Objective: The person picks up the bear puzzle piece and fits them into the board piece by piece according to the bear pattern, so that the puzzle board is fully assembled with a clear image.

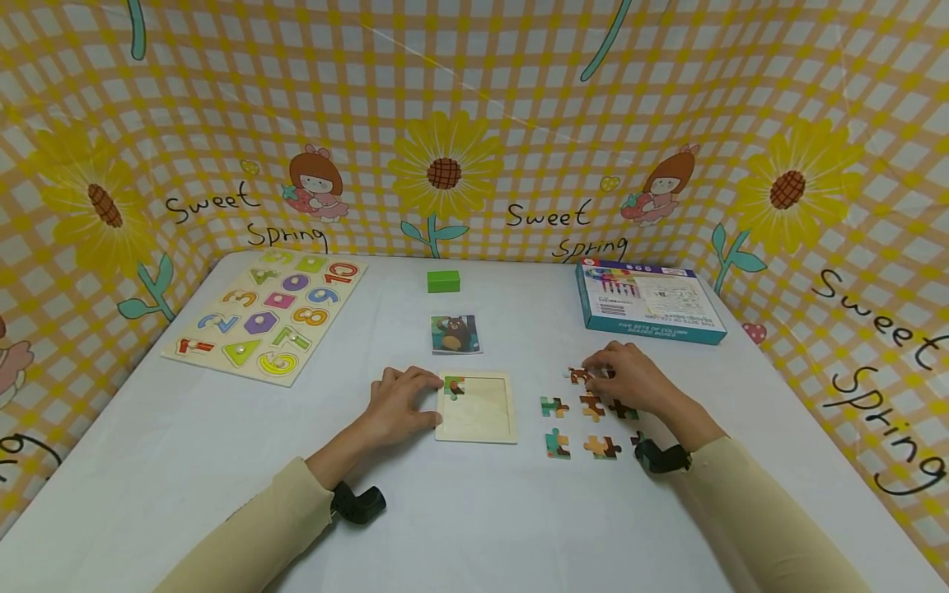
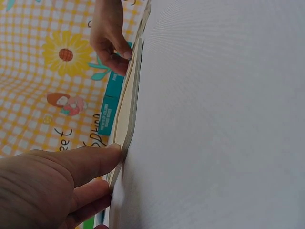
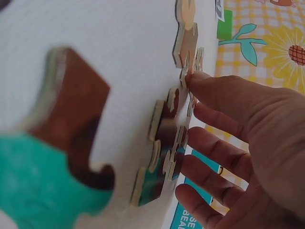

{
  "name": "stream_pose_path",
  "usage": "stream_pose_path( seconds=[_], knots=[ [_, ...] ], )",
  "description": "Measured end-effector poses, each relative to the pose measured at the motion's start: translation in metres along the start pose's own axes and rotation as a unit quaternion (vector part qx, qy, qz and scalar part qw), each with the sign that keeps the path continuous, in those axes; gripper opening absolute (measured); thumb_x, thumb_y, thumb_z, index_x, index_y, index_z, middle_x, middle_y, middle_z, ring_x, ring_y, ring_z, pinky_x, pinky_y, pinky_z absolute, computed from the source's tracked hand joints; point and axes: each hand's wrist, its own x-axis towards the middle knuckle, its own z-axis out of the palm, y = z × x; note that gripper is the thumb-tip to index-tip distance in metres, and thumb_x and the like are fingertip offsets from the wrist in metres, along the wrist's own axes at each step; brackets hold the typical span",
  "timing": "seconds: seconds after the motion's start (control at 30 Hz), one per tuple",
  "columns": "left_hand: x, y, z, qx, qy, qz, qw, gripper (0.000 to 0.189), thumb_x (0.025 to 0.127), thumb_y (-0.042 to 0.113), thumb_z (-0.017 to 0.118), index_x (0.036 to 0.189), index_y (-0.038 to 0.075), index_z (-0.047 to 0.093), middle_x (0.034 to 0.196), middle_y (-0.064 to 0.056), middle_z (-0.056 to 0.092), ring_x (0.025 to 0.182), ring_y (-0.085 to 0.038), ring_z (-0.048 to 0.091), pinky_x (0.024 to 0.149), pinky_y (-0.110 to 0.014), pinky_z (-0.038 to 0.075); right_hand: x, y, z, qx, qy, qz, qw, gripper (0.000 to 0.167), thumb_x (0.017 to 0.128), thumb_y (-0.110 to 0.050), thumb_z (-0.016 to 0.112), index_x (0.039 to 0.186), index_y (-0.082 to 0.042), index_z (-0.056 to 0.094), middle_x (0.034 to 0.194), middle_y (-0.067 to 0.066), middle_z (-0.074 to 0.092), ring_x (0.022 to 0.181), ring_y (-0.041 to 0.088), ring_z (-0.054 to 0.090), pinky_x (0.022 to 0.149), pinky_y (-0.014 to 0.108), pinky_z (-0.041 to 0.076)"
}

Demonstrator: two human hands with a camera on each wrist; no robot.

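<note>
We locate the wooden tray [image 1: 478, 420] at the centre of the head view, flat on the white table [image 1: 460, 527]. One puzzle piece [image 1: 454, 387] sits inside it, in the upper left corner of the recess. Our left hand [image 1: 396, 403] touches the tray's left edge, thumb and forefinger spread apart along it. Our right hand [image 1: 630, 375] is at right of centre, above the loose pieces [image 1: 603, 447]. Its thumb meets a brown piece [image 1: 577, 375]; we cannot tell whether the fingers pinch it. The remaining fingers are spread. Directly above the tray, we find the bear card [image 1: 455, 334], then the green block [image 1: 443, 282]. The number board [image 1: 301, 298] occupies the left of the frame; the teal box [image 1: 652, 306], the upper right.
</note>
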Motion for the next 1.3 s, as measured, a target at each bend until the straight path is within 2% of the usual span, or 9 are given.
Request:
stream_pose_path(
  seconds=[0.53, 0.9, 1.1, 1.3],
  knots=[
    [0.0, -0.001, 0.0, 0.004, 0.001, 0.004, 1.0, 0.046, 0.077, 0.021, 0.076, 0.12, 0.013, 0.063, 0.128, -0.002, 0.057, 0.105, -0.025, 0.039, 0.089, -0.045, 0.025, 0.002, 0.002, 0.002, -0.007, 0.002, 0.0, 1.0, 0.029, 0.084, -0.023, 0.068, 0.109, -0.009, 0.07, 0.109, 0.014, 0.06, 0.099, 0.029, 0.048, 0.083, 0.046, 0.043],
    [0.0, -0.002, 0.0, 0.002, -0.001, 0.007, 1.0, 0.046, 0.076, 0.022, 0.076, 0.12, 0.014, 0.063, 0.128, -0.001, 0.057, 0.105, -0.025, 0.039, 0.088, -0.044, 0.025, 0.003, 0.005, 0.003, -0.015, 0.01, -0.008, 0.9998, 0.029, 0.084, -0.026, 0.069, 0.108, -0.01, 0.07, 0.109, 0.012, 0.061, 0.097, 0.027, 0.048, 0.081, 0.043, 0.043],
    [0.0, -0.002, 0.002, -0.002, 0.002, 0.0, 1.0, 0.045, 0.076, 0.022, 0.077, 0.119, 0.015, 0.063, 0.127, 0.001, 0.057, 0.106, -0.025, 0.038, 0.088, -0.043, 0.025, 0.001, 0.002, 0.001, -0.012, 0.013, -0.013, 0.9998, 0.031, 0.085, -0.026, 0.068, 0.11, -0.008, 0.069, 0.11, 0.013, 0.061, 0.099, 0.028, 0.048, 0.082, 0.045, 0.044],
    [0.0, -0.001, 0.0, 0.0, 0.002, 0.001, 1.0, 0.046, 0.076, 0.022, 0.077, 0.119, 0.015, 0.063, 0.128, 0.0, 0.057, 0.106, -0.025, 0.038, 0.088, -0.043, 0.025, -0.001, -0.01, -0.006, -0.006, 0.012, -0.015, 0.9998, 0.032, 0.087, -0.026, 0.065, 0.115, -0.01, 0.066, 0.114, 0.012, 0.061, 0.106, 0.029, 0.047, 0.088, 0.049, 0.043]
  ],
)
